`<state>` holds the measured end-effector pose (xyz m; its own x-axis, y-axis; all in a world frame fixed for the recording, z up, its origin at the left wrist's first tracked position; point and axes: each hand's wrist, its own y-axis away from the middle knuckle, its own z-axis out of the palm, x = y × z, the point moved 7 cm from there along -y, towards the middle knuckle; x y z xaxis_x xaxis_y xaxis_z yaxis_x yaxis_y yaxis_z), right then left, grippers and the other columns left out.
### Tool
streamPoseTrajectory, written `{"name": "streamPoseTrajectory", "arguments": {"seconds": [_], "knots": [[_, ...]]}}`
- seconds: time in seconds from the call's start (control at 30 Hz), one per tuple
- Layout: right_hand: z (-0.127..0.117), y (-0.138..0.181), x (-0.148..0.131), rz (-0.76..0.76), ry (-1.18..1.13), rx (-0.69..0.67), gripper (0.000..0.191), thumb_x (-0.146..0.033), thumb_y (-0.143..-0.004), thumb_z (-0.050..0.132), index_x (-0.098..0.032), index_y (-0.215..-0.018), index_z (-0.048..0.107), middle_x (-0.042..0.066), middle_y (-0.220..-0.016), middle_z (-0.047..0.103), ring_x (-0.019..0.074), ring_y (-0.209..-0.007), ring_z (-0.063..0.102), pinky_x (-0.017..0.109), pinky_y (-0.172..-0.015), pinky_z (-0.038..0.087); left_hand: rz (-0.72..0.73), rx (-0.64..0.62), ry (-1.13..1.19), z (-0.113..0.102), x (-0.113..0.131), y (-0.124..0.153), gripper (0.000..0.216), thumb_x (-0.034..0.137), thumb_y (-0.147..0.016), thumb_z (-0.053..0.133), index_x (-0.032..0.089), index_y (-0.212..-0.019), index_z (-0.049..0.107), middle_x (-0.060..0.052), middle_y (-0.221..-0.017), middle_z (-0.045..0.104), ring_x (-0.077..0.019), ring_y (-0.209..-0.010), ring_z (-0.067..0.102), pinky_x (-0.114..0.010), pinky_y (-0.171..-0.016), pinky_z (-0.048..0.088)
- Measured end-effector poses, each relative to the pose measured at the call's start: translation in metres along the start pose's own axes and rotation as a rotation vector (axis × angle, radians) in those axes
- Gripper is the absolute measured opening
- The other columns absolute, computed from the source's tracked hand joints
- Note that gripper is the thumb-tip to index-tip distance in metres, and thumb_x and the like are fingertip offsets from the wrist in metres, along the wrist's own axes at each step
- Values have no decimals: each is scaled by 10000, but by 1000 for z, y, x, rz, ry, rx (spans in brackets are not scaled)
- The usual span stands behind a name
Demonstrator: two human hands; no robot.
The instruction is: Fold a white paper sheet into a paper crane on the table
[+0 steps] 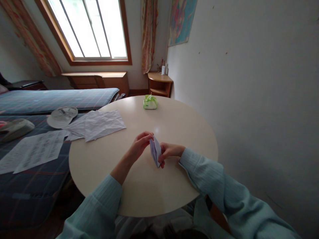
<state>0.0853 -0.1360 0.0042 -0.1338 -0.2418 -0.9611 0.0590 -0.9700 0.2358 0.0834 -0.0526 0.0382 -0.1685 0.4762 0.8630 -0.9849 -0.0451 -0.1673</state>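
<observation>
Together, left hand (142, 143) and right hand (168, 152) pinch folded paper (156, 150) well inside the table rim (212, 146).

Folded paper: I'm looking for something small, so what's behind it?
Around the folded paper, the pale tabletop shows. Whatever the paper, left hand and right hand cover is hidden.

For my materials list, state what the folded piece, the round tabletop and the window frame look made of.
Folded piece: likely matte paper, from its thin, creased layers. Round tabletop: smooth, slightly glossy, perhaps laminate; it reflects a soft highlight. Window frame: probably wood, brown and apparently varnished, though grain isn't discernible.
</observation>
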Motion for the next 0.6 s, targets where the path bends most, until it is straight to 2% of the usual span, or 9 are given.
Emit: {"name": "streamPoseTrajectory", "arguments": {"seconds": [0.17, 0.37, 0.6], "knots": [[0, 0, -1, -7, -7, 2, 289, -322, -551, 742, -67, -647, 646, 16, -560, 645, 72, -481, 582, 150, -465, 444, 0, -11, 12, 2, 2, 0, 130, 265, -666, 630, 137, -642, 623, -4, -754, 549, -89, -676, 490, -200, -615, 381], [-3, -1, 2, -6, 14, 4, 300, -332, -555, 737, -66, -661, 649, 24, -562, 647, 78, -486, 581, 161, -467, 442, 18, -42, -12, 4, 5, 1, 84, 197, -599, 656, 141, -652, 621, 2, -752, 549, -88, -663, 488, -203, -608, 371], [-3, 0, 4, 4, 21, 8, 285, -327, -566, 729, -70, -663, 652, 24, -559, 648, 81, -492, 585, 163, -473, 443, 30, -42, -28, 5, 7, 2, 89, 192, -585, 660, 142, -641, 610, 5, -732, 535, -86, -654, 472, -201, -602, 357]]}}
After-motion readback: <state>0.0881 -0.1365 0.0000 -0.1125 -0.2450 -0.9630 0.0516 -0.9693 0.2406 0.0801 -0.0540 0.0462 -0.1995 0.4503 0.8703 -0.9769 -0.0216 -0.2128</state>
